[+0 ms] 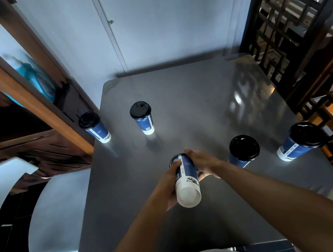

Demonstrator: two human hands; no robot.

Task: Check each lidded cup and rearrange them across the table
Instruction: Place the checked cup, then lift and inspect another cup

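Note:
A blue paper cup (187, 174) is tipped over above the grey table (190, 105), its white bottom toward me and its lid end pointing away. My left hand (171, 184) grips its left side. My right hand (204, 164) lies against its right side, fingers stretched toward the far end. The lid of this cup is hidden. Two upright blue cups with black lids stand at the far left (94, 127) and beside it (142, 117). Two more lidded cups stand at the right (243, 150) and the far right edge (299, 140).
A wooden shelf unit (34, 98) stands left of the table. A white chair (44, 211) sits at the near left. A dark lattice screen (297, 26) runs along the right side. A pale wall lies behind the table.

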